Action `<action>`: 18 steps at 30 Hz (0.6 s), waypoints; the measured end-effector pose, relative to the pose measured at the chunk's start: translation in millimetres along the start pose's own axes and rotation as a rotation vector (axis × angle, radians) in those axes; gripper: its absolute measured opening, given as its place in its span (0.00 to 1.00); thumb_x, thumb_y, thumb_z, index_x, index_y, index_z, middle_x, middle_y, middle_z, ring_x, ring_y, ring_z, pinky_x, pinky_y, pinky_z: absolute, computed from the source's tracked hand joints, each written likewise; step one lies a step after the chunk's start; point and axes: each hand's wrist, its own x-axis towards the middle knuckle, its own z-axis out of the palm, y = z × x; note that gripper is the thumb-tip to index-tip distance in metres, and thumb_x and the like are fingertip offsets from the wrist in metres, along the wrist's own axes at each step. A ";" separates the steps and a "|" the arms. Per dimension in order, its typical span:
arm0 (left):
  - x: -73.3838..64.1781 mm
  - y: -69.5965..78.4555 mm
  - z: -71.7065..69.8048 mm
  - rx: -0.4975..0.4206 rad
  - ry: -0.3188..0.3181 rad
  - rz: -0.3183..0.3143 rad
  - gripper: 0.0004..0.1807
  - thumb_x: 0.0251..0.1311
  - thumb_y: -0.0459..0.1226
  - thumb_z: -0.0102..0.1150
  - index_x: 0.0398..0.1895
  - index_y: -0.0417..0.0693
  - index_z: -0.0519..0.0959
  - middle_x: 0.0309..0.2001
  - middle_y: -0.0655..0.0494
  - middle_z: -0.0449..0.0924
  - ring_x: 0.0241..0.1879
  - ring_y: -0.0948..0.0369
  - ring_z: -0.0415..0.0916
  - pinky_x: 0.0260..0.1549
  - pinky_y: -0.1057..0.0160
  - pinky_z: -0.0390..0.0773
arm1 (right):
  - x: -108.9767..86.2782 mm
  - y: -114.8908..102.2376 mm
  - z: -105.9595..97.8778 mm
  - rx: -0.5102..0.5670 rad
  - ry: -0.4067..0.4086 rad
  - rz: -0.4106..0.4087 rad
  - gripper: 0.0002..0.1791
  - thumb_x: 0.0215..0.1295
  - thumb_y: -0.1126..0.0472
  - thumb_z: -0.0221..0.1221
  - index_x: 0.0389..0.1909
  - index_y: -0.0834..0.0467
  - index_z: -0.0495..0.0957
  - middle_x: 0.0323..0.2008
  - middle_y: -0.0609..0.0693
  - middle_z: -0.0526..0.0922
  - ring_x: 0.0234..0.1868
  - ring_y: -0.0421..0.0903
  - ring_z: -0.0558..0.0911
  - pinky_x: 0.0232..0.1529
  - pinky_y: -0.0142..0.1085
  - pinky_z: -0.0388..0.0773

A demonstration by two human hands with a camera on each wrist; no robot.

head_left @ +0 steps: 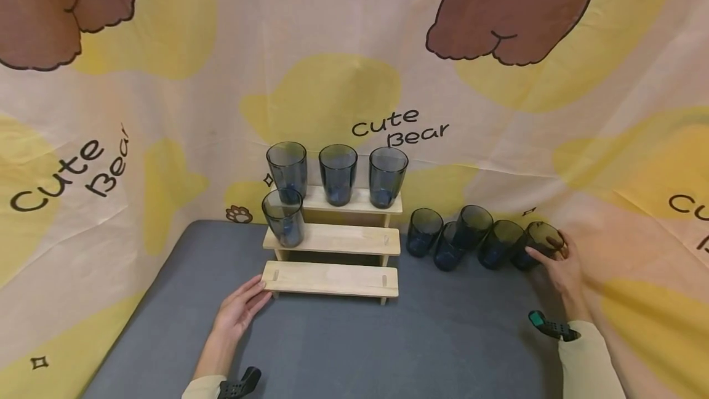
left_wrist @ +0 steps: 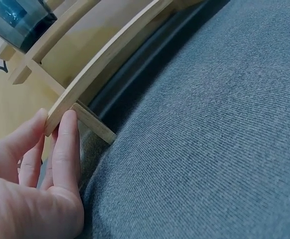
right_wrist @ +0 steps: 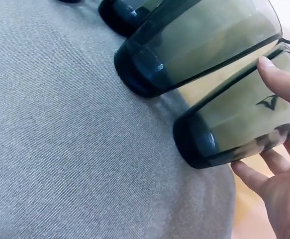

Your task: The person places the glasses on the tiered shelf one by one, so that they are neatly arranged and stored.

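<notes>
My left hand [head_left: 237, 311] pinches the left end of the lowest step of a wooden tiered stand [head_left: 332, 279]; in the left wrist view, the thumb lies against the board's edge and the fingers [left_wrist: 65, 154] reach underneath. At the far right, my right hand [head_left: 564, 273] grips a dark tinted glass [head_left: 536, 250], the outermost of a group. The right wrist view shows the thumb on one side of this glass [right_wrist: 224, 119] and the fingers on the other; its base is close to or on the cloth. Three similar glasses [head_left: 338, 174] stand on the top step, and one glass [head_left: 285, 220] on the middle step's left end.
Several more tinted glasses [head_left: 425, 233] stand close together right of the stand, beside the gripped one. A grey cloth [head_left: 343, 350] covers the table. A printed fabric curtain [head_left: 310, 29] rises behind and along both sides.
</notes>
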 end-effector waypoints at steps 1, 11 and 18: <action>0.6 -0.6 0.3 -0.001 0.002 0.000 0.12 0.64 0.26 0.60 0.36 0.56 0.83 0.38 0.59 0.84 0.41 0.60 0.85 0.53 0.60 0.82 | -1.4 -0.2 -1.1 0.028 -0.001 -0.005 0.52 0.60 0.65 0.68 0.78 0.46 0.47 0.55 0.37 0.69 0.69 0.42 0.61 0.38 0.11 0.73; 1.2 0.7 3.4 -0.011 -0.009 -0.029 0.14 0.65 0.26 0.58 0.35 0.57 0.85 0.38 0.59 0.84 0.42 0.60 0.85 0.54 0.61 0.81 | -24.9 11.1 -14.0 0.008 -0.022 -0.064 0.48 0.62 0.69 0.65 0.77 0.48 0.48 0.69 0.44 0.63 0.72 0.37 0.60 0.53 0.13 0.70; -0.8 4.8 1.6 -0.034 -0.001 -0.050 0.14 0.64 0.26 0.59 0.34 0.57 0.86 0.37 0.60 0.84 0.41 0.60 0.85 0.53 0.61 0.81 | -42.2 14.3 -13.8 -0.186 -0.054 -0.106 0.49 0.64 0.64 0.65 0.78 0.51 0.45 0.75 0.50 0.54 0.75 0.41 0.55 0.65 0.16 0.61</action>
